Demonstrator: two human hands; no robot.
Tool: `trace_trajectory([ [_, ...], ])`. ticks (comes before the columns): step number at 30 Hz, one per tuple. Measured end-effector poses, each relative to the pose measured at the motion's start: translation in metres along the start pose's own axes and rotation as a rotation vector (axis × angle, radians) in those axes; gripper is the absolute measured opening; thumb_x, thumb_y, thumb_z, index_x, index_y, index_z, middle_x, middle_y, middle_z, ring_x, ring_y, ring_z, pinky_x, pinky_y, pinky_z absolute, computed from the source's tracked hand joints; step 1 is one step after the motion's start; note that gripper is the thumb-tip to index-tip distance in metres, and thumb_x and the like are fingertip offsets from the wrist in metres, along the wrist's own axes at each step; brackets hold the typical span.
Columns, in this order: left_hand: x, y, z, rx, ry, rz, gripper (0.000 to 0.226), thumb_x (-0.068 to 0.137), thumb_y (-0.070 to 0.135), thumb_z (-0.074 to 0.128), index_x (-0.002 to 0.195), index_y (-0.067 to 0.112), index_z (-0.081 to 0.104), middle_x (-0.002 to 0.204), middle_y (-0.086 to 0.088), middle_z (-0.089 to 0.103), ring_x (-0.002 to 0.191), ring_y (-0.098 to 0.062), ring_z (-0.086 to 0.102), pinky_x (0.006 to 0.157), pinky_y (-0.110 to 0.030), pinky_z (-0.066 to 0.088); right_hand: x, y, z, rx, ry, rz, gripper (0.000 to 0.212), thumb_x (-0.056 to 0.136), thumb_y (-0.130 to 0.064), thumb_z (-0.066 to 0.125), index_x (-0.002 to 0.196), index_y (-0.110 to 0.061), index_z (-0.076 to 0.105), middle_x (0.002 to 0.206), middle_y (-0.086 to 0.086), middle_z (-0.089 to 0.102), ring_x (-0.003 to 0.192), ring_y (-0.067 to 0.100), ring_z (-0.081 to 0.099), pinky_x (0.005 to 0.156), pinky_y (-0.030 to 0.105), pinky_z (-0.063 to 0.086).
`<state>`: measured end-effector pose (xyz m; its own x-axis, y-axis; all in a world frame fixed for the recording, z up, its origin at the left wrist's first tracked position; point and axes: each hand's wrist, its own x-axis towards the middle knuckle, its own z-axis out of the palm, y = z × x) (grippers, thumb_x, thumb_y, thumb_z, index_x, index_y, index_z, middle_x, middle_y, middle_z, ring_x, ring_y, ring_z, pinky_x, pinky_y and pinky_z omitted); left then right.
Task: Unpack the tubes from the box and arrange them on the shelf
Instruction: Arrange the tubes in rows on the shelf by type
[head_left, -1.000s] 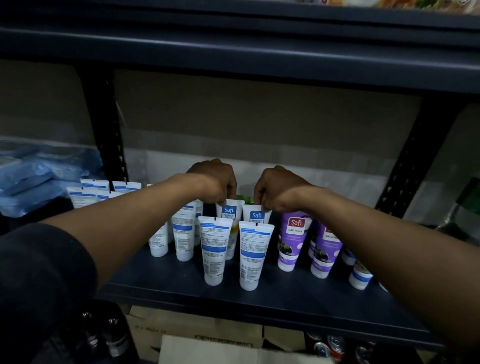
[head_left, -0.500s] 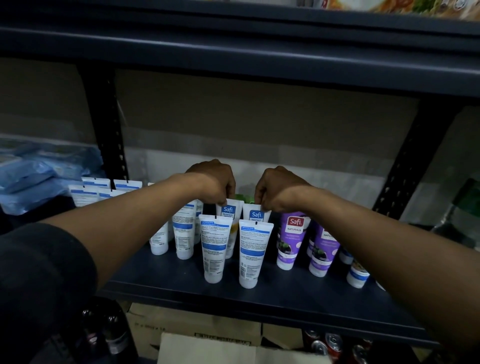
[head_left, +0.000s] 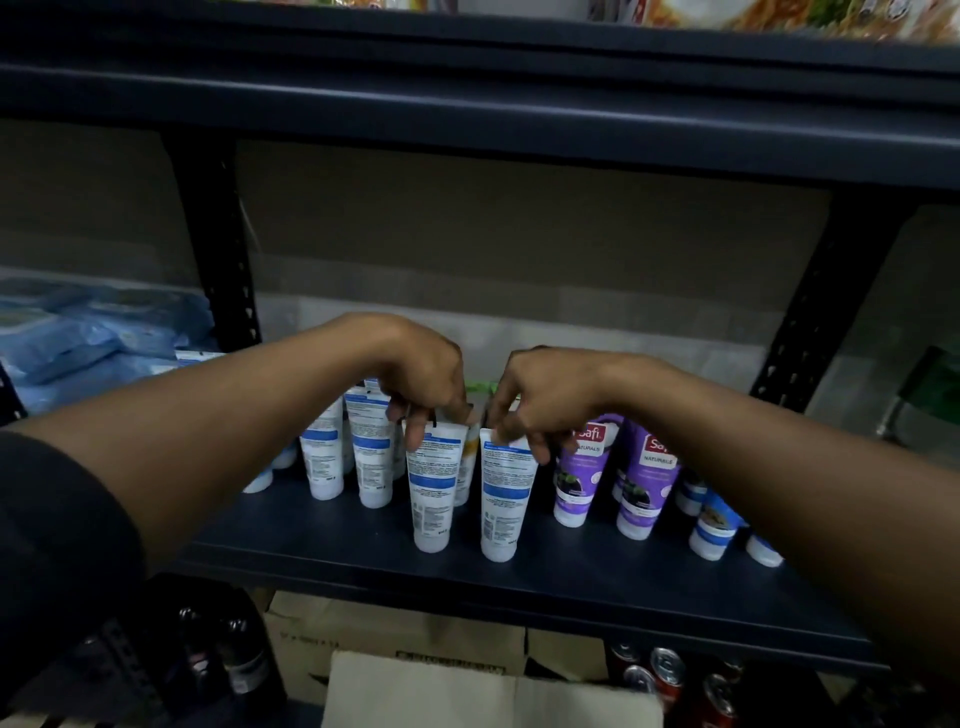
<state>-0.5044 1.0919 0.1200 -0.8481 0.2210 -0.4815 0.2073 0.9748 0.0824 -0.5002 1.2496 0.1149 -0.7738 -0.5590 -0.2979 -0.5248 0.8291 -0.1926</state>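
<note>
White left tube (head_left: 434, 499) and right tube (head_left: 504, 506) stand cap-down, side by side, near the front edge of the shelf (head_left: 571, 579). Left hand (head_left: 415, 374) pinches the left tube's top with curled fingers; right hand (head_left: 545, 395) likewise pinches the right tube's top, just beside purple tubes (head_left: 582, 475).

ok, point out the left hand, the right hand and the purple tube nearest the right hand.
left hand (head_left: 415, 371): head view, back of the hand.
right hand (head_left: 550, 389): head view, back of the hand.
purple tube (head_left: 576, 483): head view, middle of its body.

Single head view, wide-angle, facing forward-down, close to shelf (head_left: 322, 545).
</note>
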Motion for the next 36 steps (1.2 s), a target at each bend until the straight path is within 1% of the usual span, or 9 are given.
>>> trace_trajectory([
  [2, 0.002, 0.004, 0.008, -0.027, -0.026, -0.027, 0.040, 0.098, 0.046, 0.043, 0.112, 0.014, 0.063, 0.083, -0.005, 0.076, 0.049, -0.012, 0.061, 0.070, -0.028, 0.047, 0.000, 0.000, 0.007, -0.009, 0.001, 0.007, 0.015, 0.094, -0.021, 0.058, 0.106, -0.020, 0.068, 0.070, 0.004, 0.075, 0.049, 0.015, 0.063, 0.059, 0.025, 0.053],
  [8, 0.001, 0.002, 0.018, -0.119, 0.056, 0.002, 0.033, 0.096, 0.035, 0.053, 0.101, 0.007, 0.070, 0.086, -0.008, 0.076, 0.072, -0.023, 0.073, 0.079, -0.032, 0.057, -0.007, 0.005, 0.014, 0.041, 0.116, 0.014, 0.022, 0.094, -0.023, 0.059, 0.075, -0.023, 0.068, 0.073, 0.003, 0.075, 0.050, 0.017, 0.067, 0.050, 0.022, 0.050],
  [12, -0.003, 0.000, 0.021, -0.109, 0.105, 0.037, 0.018, 0.091, 0.026, 0.063, 0.099, 0.012, 0.073, 0.092, -0.005, 0.075, 0.075, -0.022, 0.074, 0.076, -0.029, 0.060, -0.008, 0.006, 0.019, 0.009, 0.192, 0.014, 0.032, 0.088, -0.039, 0.068, 0.076, -0.010, 0.072, 0.063, 0.002, 0.072, 0.052, 0.016, 0.070, 0.061, 0.029, 0.059],
  [15, -0.002, -0.001, 0.022, -0.097, 0.168, 0.060, 0.009, 0.087, 0.017, 0.068, 0.094, 0.016, 0.073, 0.096, -0.002, 0.074, 0.069, -0.017, 0.073, 0.071, -0.026, 0.060, -0.008, 0.005, 0.021, -0.033, 0.221, 0.019, 0.027, 0.082, -0.038, 0.075, 0.070, -0.014, 0.072, 0.055, 0.000, 0.069, 0.054, 0.015, 0.069, 0.066, 0.030, 0.059],
  [18, -0.001, -0.004, 0.025, 0.005, 0.290, 0.068, 0.016, 0.081, 0.013, 0.073, 0.091, 0.021, 0.064, 0.090, 0.004, 0.067, 0.069, -0.015, 0.071, 0.063, -0.025, 0.058, -0.005, 0.003, 0.025, -0.138, 0.270, 0.003, 0.013, 0.077, -0.026, 0.078, 0.071, -0.020, 0.068, 0.063, -0.002, 0.069, 0.067, 0.016, 0.065, 0.065, 0.028, 0.052],
  [23, 0.005, -0.013, 0.031, 0.184, 0.445, 0.085, 0.033, 0.078, 0.023, 0.076, 0.108, 0.022, 0.062, 0.099, 0.005, 0.067, 0.092, -0.015, 0.057, 0.071, -0.026, 0.043, -0.001, 0.008, 0.029, -0.228, 0.369, 0.011, 0.035, 0.072, -0.022, 0.082, 0.101, -0.026, 0.065, 0.086, -0.004, 0.057, 0.093, 0.017, 0.047, 0.070, 0.028, 0.036],
  [27, 0.008, -0.018, 0.034, 0.131, 0.477, 0.123, 0.022, 0.080, 0.019, 0.073, 0.102, 0.020, 0.071, 0.099, 0.005, 0.071, 0.091, -0.013, 0.060, 0.077, -0.027, 0.048, -0.001, 0.013, 0.029, -0.234, 0.393, 0.017, 0.024, 0.075, -0.020, 0.080, 0.098, -0.019, 0.073, 0.094, 0.001, 0.070, 0.094, 0.017, 0.049, 0.070, 0.026, 0.037],
  [32, 0.012, -0.023, 0.034, 0.064, 0.482, 0.134, 0.020, 0.081, 0.018, 0.072, 0.101, 0.021, 0.072, 0.099, 0.007, 0.071, 0.093, -0.011, 0.063, 0.080, -0.027, 0.051, 0.001, 0.015, 0.029, -0.220, 0.394, 0.037, 0.021, 0.075, -0.019, 0.081, 0.095, -0.019, 0.074, 0.092, 0.000, 0.068, 0.089, 0.014, 0.046, 0.069, 0.027, 0.038],
  [36, 0.011, -0.029, 0.033, -0.005, 0.428, 0.127, 0.017, 0.082, 0.019, 0.072, 0.098, 0.024, 0.071, 0.095, 0.008, 0.073, 0.086, -0.008, 0.067, 0.070, -0.020, 0.048, 0.001, 0.012, 0.028, -0.231, 0.384, 0.040, 0.022, 0.075, -0.019, 0.081, 0.096, -0.019, 0.075, 0.094, 0.001, 0.070, 0.089, 0.014, 0.048, 0.069, 0.027, 0.040],
])
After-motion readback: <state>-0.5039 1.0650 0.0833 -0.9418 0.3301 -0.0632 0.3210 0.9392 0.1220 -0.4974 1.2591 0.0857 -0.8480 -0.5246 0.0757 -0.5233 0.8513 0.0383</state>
